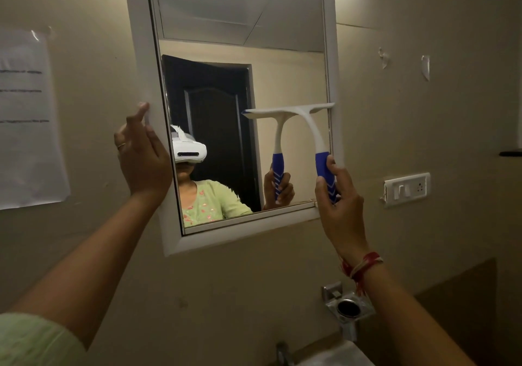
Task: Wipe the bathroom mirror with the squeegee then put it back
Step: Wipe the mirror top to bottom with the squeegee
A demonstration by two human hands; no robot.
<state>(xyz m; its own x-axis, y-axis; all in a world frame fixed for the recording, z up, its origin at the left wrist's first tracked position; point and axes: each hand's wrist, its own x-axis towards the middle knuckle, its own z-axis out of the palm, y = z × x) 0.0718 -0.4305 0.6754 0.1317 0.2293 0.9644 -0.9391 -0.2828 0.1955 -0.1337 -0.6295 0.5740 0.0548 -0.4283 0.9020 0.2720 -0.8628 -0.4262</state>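
A white-framed mirror (329, 41) hangs tilted on the beige wall. The squeegee (313, 128) has a white blade and neck and a blue handle. Its blade lies flat against the right half of the glass at mid height, reaching the right frame edge. My right hand (337, 204) grips the blue handle from below, near the mirror's lower right corner. My left hand (141, 156) rests on the mirror's left frame edge, fingers spread, holding nothing. The glass reflects the squeegee, a hand and a person wearing a headset.
A taped paper sheet (25, 117) hangs on the wall at left. A switch plate (406, 189) sits right of the mirror. Below it are a chrome wall holder (348, 306), a tap (282, 353) and a white basin edge (339, 354).
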